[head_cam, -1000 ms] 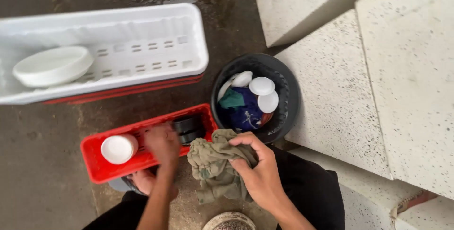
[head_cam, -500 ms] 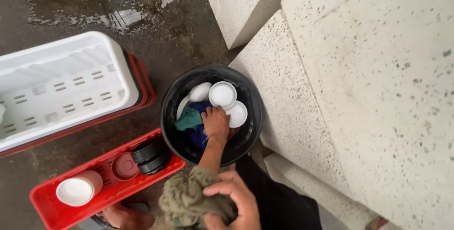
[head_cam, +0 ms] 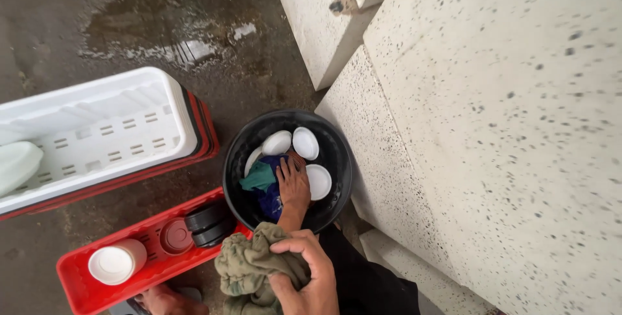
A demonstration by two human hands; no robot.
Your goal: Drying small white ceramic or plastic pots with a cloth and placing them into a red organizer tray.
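My left hand (head_cam: 293, 184) reaches down into a black round basin (head_cam: 339, 153). It lies palm down, fingers stretched, on a dark blue cloth (head_cam: 267, 203) between a teal cloth (head_cam: 258, 176) and three small white plates (head_cam: 305, 142). Its fingertips touch the plates. Nearer to me, my right hand (head_cam: 312, 273) is closed around a bunched olive-green cloth (head_cam: 249, 268) held above my lap, just in front of the basin's near rim.
A red tray (head_cam: 81, 289) at the lower left holds a white cup (head_cam: 116, 262), a brown round lid (head_cam: 176, 236) and black round lids (head_cam: 208, 221). A white slotted crate (head_cam: 116, 127) sits on a red one. Speckled stone slabs (head_cam: 492, 127) fill the right; the floor (head_cam: 162, 49) is wet.
My left hand left the red tray, swung right and went into the black basin, settling deeper among the plates. My right hand has kept hold of the olive cloth. The view shifted right.
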